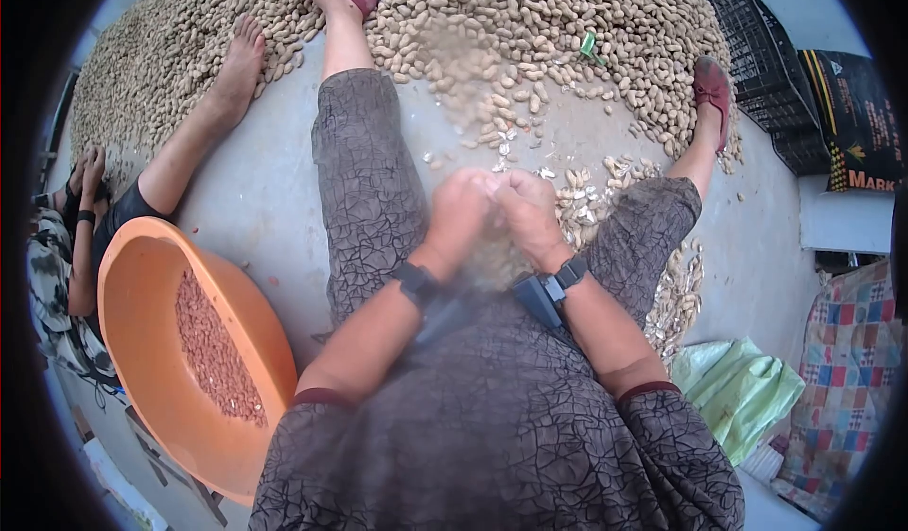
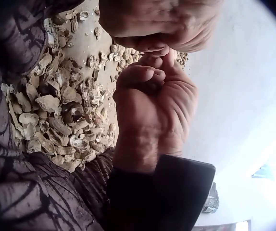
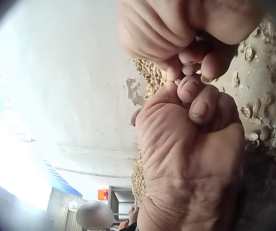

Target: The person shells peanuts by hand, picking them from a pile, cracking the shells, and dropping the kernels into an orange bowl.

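Observation:
My left hand (image 1: 462, 214) and right hand (image 1: 532, 211) meet fingertip to fingertip above the floor, between my outstretched legs. Both have curled fingers and pinch a peanut, which the fingertips almost wholly hide. In the left wrist view the right hand (image 2: 155, 103) shows its palm side, thumb and fingers bunched. The right wrist view gives the same meeting of fingertips from the other side. Below the hands lie empty peanut shells (image 2: 56, 120), heaped along my right leg. Unshelled peanuts (image 1: 530, 20) form a broad pile in front.
An orange basin (image 1: 123, 295) at the left holds reddish shelled peanuts (image 1: 213, 347). Another person's bare foot (image 1: 241, 63) rests by the pile. At the right stand a black crate (image 1: 757, 58), a dark printed sack (image 1: 856, 115) and a green sack (image 1: 738, 389).

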`<state>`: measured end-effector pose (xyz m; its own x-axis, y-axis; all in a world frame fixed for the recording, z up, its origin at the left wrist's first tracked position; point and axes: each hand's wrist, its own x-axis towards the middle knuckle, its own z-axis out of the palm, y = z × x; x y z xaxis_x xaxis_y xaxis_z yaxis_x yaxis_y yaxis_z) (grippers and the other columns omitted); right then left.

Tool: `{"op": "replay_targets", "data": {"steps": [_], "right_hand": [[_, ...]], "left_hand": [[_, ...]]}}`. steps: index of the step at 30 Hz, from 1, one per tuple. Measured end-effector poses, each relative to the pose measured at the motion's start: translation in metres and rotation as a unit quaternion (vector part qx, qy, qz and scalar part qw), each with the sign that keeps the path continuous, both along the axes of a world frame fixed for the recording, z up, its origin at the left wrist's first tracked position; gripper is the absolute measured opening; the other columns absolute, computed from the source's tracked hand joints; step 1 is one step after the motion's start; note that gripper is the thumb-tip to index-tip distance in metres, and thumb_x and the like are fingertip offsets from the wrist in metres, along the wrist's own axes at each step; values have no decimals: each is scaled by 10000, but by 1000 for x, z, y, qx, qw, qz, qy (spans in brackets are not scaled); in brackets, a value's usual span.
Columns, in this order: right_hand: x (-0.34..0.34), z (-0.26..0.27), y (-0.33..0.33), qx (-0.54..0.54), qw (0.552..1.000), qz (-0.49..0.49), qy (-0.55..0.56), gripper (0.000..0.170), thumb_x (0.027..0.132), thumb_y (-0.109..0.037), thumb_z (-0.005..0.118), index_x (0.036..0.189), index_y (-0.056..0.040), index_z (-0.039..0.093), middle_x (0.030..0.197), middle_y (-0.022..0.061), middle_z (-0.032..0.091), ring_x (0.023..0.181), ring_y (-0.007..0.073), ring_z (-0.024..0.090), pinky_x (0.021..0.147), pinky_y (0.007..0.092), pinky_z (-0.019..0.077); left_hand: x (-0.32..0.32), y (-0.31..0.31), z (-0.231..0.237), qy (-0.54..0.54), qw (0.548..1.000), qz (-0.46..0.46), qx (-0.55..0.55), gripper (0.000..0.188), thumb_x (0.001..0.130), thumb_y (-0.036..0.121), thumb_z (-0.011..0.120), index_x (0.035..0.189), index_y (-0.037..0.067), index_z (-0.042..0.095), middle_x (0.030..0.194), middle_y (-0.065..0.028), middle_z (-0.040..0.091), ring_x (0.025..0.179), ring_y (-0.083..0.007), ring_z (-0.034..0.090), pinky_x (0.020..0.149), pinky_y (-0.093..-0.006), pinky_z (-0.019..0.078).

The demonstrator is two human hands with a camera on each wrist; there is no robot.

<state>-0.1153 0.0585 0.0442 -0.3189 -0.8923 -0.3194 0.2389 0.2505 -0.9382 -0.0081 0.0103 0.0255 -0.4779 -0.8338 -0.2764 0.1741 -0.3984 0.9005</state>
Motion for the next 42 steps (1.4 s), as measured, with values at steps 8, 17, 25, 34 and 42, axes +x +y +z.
{"op": "replay_targets", "data": {"steps": [8,17,25,34,42], "right_hand": [[-1,-7,-1,-17,997,12,73,128,868,-132,609,806,-20,610,706,5,629,568,29,516,508,172,411],[11,2,-3,-80,995,-26,45,116,839,-45,581,762,41,578,641,77,619,521,108,578,475,239,458],[18,6,-1,-72,994,-17,85,76,843,-41,580,807,25,579,690,60,629,586,90,580,539,226,473],[25,16,-1,-101,991,-26,80,73,836,-63,603,824,7,588,746,20,630,668,47,563,600,213,478],[1,9,4,-59,958,13,280,71,830,-55,610,816,3,574,746,19,632,658,39,562,569,207,468]], "left_hand": [[1,-2,-3,43,995,16,87,153,893,113,434,964,42,550,630,20,489,477,-52,396,425,-187,332],[1,-1,7,109,979,40,169,119,906,111,468,953,42,553,646,21,504,476,-33,411,378,-168,280],[0,-3,2,140,964,64,215,124,920,122,461,932,35,548,663,6,512,460,-44,404,380,-177,302],[6,-9,-1,138,967,67,205,169,957,185,448,933,46,542,616,-2,494,417,-66,376,391,-207,319],[6,-13,-4,18,987,-3,158,230,950,249,508,989,43,602,577,31,469,416,-41,351,368,-173,272]]}}
